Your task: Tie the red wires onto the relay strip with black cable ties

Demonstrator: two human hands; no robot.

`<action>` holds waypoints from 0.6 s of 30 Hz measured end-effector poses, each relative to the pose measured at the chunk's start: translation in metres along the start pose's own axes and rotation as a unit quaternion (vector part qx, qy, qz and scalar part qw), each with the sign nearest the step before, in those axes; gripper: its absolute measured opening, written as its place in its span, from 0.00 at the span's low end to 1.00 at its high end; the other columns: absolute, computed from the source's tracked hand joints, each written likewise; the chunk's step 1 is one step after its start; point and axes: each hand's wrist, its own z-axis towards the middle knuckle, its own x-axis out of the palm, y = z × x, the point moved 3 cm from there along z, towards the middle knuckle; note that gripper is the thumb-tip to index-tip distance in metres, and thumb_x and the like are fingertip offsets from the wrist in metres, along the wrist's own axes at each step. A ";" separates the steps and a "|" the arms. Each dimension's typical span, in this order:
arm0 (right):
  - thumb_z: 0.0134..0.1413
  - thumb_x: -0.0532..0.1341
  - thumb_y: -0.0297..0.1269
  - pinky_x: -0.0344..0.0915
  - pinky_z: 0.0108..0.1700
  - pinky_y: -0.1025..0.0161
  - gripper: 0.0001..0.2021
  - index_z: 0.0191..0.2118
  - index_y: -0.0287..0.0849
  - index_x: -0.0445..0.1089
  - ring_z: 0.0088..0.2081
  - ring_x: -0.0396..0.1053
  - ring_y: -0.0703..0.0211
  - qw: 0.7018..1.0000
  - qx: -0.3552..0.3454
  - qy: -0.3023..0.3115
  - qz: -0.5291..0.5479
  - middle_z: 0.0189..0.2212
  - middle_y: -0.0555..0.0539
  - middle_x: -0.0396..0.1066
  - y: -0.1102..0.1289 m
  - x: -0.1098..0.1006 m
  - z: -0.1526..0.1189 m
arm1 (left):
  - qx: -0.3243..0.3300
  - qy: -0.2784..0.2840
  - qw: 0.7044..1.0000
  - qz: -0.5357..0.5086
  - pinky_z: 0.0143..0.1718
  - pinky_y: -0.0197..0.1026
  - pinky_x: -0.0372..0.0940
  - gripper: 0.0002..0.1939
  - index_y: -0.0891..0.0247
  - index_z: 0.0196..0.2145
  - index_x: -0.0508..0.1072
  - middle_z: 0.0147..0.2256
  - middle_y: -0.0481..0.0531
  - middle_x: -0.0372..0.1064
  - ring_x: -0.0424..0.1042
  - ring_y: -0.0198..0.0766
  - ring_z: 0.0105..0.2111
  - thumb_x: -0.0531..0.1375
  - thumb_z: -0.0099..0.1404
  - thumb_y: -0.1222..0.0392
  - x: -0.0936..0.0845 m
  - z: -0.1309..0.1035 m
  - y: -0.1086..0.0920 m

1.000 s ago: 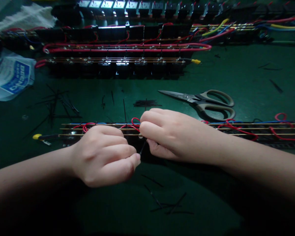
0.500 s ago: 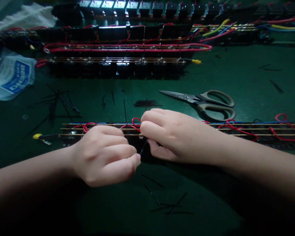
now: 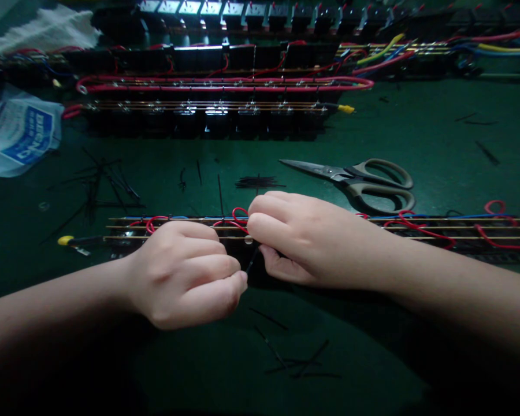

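Observation:
A long dark strip with brass-coloured rods [image 3: 416,229] and red and blue wires runs across the green table. Over its left part, my left hand [image 3: 190,274] is closed, thumb and index finger pinching the lower end of a thin black tie [image 3: 252,261]. The tie slants up towards my right hand [image 3: 292,237], whose fingers are curled at the rods beside a red wire loop [image 3: 240,215]. What those fingertips hold, if anything, is hidden. A yellow-capped cable end [image 3: 66,240] sticks out at the strip's left.
Scissors [image 3: 351,179] lie behind my right hand. Loose black ties [image 3: 260,182] are scattered behind and in front of the strip. Further back are wired black assemblies [image 3: 216,112]; a plastic bag [image 3: 23,136] and white cloth [image 3: 47,32] lie at the left.

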 end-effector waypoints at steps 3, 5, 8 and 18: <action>0.59 0.55 0.27 0.55 0.32 0.61 0.03 0.34 0.40 0.63 0.31 0.56 0.58 1.000 0.000 0.001 -0.003 0.32 0.47 0.62 -0.001 0.000 0.001 | 0.000 0.000 1.000 0.002 0.25 0.42 0.67 0.03 0.66 0.33 0.71 0.27 0.53 0.77 0.74 0.38 0.24 0.62 0.60 0.68 0.000 0.000 0.000; 0.60 0.55 0.27 0.55 0.32 0.61 0.03 0.34 0.40 0.63 0.31 0.56 0.58 1.000 0.002 0.000 -0.003 0.32 0.47 0.62 -0.001 0.000 0.002 | -0.001 0.001 1.000 0.004 0.25 0.42 0.67 0.02 0.66 0.33 0.71 0.27 0.52 0.77 0.74 0.38 0.24 0.62 0.61 0.68 0.000 0.000 0.000; 0.60 0.55 0.28 0.56 0.32 0.61 0.03 0.34 0.40 0.63 0.31 0.56 0.58 1.000 0.000 0.001 0.000 0.32 0.47 0.62 -0.002 0.000 0.002 | -0.002 0.000 1.000 0.003 0.25 0.42 0.67 0.02 0.66 0.33 0.71 0.27 0.52 0.77 0.74 0.38 0.24 0.62 0.61 0.68 0.001 0.001 0.000; 0.59 0.55 0.27 0.55 0.32 0.61 0.03 0.34 0.40 0.64 0.31 0.56 0.58 1.000 0.001 0.001 0.000 0.31 0.48 0.61 -0.001 0.001 0.001 | 0.007 -0.011 1.000 0.000 0.24 0.42 0.67 0.04 0.67 0.34 0.70 0.26 0.52 0.76 0.73 0.38 0.22 0.62 0.60 0.68 0.001 0.002 0.000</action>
